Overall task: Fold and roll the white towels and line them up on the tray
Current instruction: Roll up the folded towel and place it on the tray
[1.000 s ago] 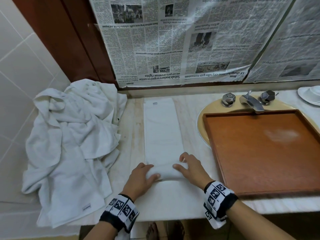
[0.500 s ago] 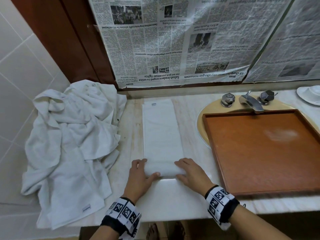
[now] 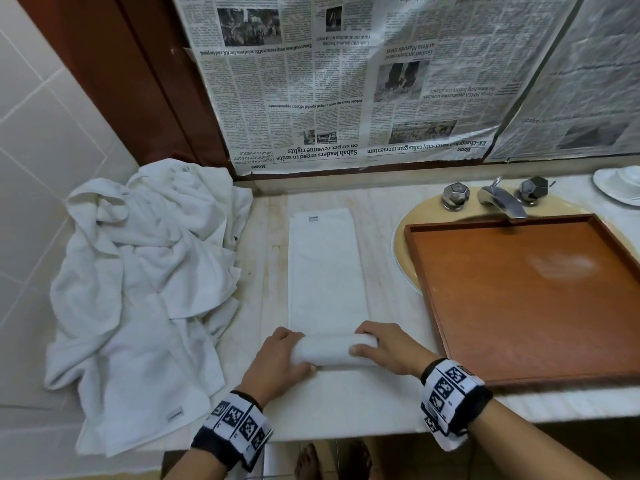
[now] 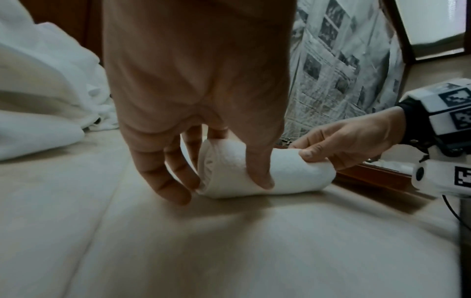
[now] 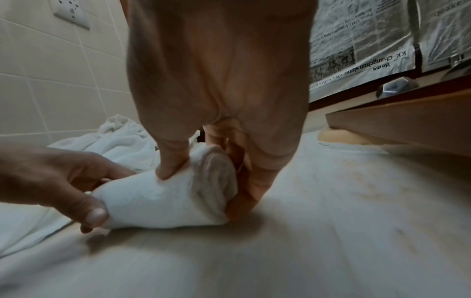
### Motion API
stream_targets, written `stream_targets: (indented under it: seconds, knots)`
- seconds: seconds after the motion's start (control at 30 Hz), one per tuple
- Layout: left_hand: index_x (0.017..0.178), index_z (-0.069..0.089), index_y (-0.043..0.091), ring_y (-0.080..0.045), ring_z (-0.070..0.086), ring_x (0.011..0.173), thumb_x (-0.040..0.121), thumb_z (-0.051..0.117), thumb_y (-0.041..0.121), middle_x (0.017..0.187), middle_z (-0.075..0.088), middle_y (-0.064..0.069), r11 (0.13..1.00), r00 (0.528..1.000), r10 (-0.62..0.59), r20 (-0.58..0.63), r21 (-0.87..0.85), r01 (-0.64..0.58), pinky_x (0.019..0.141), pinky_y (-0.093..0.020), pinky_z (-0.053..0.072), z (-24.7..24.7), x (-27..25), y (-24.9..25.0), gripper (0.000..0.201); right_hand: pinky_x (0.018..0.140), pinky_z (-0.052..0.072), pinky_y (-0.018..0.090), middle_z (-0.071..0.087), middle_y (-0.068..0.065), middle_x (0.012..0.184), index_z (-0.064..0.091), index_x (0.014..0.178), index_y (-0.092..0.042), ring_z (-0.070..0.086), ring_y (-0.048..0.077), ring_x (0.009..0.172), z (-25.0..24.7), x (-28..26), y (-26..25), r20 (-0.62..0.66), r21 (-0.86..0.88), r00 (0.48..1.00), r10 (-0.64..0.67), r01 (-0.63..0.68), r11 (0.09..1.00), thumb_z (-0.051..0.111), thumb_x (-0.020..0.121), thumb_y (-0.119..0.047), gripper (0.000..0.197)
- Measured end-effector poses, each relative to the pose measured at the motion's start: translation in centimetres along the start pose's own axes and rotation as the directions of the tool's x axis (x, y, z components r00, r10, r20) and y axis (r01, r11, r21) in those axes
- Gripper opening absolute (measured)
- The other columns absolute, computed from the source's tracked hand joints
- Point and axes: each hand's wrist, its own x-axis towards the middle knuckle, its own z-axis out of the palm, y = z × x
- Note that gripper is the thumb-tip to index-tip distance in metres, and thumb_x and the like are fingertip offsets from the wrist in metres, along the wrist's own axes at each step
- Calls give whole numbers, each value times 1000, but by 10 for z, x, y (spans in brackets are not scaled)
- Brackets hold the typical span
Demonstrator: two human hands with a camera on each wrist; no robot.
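Observation:
A white towel (image 3: 325,268) folded into a long strip lies on the counter, running away from me. Its near end is wound into a roll (image 3: 330,351) (image 4: 288,171) (image 5: 163,199). My left hand (image 3: 280,358) (image 4: 203,125) grips the roll's left end, thumb on the near side and fingers behind. My right hand (image 3: 388,348) (image 5: 224,129) grips the right end the same way, thumb pressing the top. The brown wooden tray (image 3: 526,292) sits over the sink to the right, with nothing on it.
A heap of crumpled white towels (image 3: 138,292) fills the counter's left side against the tiled wall. A tap and two knobs (image 3: 498,199) stand behind the tray. A white dish (image 3: 620,183) is at the far right. Newspaper covers the wall behind.
Both hands have wound the roll further up the strip; the roll is thicker and the flat part shorter. The strip shifted slightly on the counter.

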Motion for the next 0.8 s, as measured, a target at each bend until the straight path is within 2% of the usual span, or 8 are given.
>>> stream_targets:
  seconds: [0.13, 0.3, 0.4, 0.47, 0.53, 0.63, 0.7, 0.8]
  knots:
    - [143, 41, 42, -13, 46, 113, 82, 65, 61, 130, 42, 13, 999, 998, 50, -25, 4, -50, 98, -28, 40, 10, -7, -3, 68, 87, 44, 27, 53, 0, 107, 67, 110, -19, 54, 17, 100, -1, 1, -4, 4, -71, 1000, 14, -14, 997, 62, 91, -56, 42]
    - [130, 56, 42, -12, 51, 108, 68, 59, 74, 117, 49, 11, 997, 1000, 0, 26, -73, 2, 97, -30, 43, 1, 3, 1, 71, 81, 45, 24, 54, 0, 109, 67, 106, -14, 56, 15, 98, -4, 3, -5, -39, -5, 996, 76, -76, 997, 67, 87, -54, 44]
    - [119, 63, 40, -10, 55, 100, 58, 57, 79, 109, 51, 8, 995, 993, -45, 108, -84, 55, 86, -26, 44, -10, 15, 6, 72, 87, 42, 25, 48, -4, 115, 59, 118, -15, 48, 15, 106, 8, -5, -7, -283, -129, 956, -71, 35, 991, 67, 89, -48, 44]
    - [103, 66, 40, -9, 59, 93, 55, 60, 81, 101, 58, 6, 992, 991, -62, 120, -103, 75, 76, -22, 45, -17, 22, 5, 64, 95, 42, 26, 47, -2, 122, 57, 124, -12, 45, 16, 112, 18, -10, -8, -342, -222, 913, -224, 153, 963, 69, 90, -42, 46]
    - [101, 64, 39, -9, 60, 92, 52, 60, 84, 99, 60, 7, 987, 986, -87, 143, -124, 105, 70, -17, 41, -23, 27, 5, 66, 102, 41, 26, 47, 0, 128, 56, 130, -11, 43, 18, 118, 26, -13, -7, -301, -256, 912, -279, 205, 945, 72, 88, -38, 52]
    - [118, 63, 35, -15, 56, 104, 60, 63, 79, 111, 55, 5, 988, 979, -116, 166, -82, 131, 80, -24, 43, -24, 24, 11, 72, 102, 36, 22, 53, 3, 129, 58, 132, -10, 47, 22, 120, 20, -7, -1, -265, -250, 925, -272, 206, 946, 73, 88, -33, 52]
    - [131, 56, 37, -16, 47, 111, 74, 67, 70, 120, 47, 9, 995, 993, -94, 64, 19, 93, 91, -31, 44, -18, 20, 12, 66, 94, 32, 18, 56, 1, 125, 61, 130, -14, 50, 21, 117, 8, 1, -4, -195, -194, 961, -195, 158, 968, 74, 87, -36, 50]
    - [142, 47, 38, -11, 37, 113, 82, 64, 65, 134, 41, 13, 996, 995, 32, -90, 87, -24, 93, -27, 40, -10, 12, 12, 68, 83, 35, 19, 58, -6, 113, 67, 120, -20, 53, 13, 106, -15, 10, -13, -60, -80, 998, -24, 19, 997, 77, 82, -43, 46]
